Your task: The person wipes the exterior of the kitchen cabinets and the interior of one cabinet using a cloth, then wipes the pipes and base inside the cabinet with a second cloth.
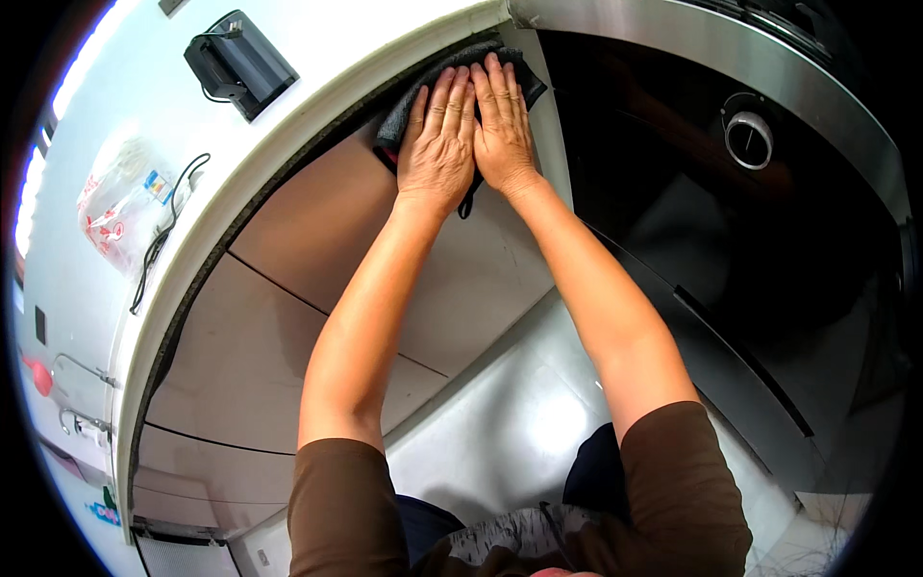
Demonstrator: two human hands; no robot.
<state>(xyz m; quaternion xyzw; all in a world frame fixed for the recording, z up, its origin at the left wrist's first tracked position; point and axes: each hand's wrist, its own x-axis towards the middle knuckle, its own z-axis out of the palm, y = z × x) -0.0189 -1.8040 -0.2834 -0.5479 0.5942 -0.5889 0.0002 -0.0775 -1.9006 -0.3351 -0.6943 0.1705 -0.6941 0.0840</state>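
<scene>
Both palms lie flat on a dark grey cloth (532,84), pressing it against the top of a glossy beige cabinet door (476,252). My left hand (438,155) covers the cloth's left part, fingers stretched upward. Beside it, touching along the thumb side, my right hand (503,133) rests with its fingers close together. A dark hanging loop shows below the hands, and a bit of red shows at the cloth's left edge. Much of the cloth is hidden under the hands. Just above it runs the edge of the white countertop (404,54).
A black appliance (241,68), a plastic bag (119,209) and a black cord (162,238) lie on the countertop. Taps (86,418) stand at far left. On the right is a black-fronted stove unit (649,180) with a round ring-shaped fitting (748,141).
</scene>
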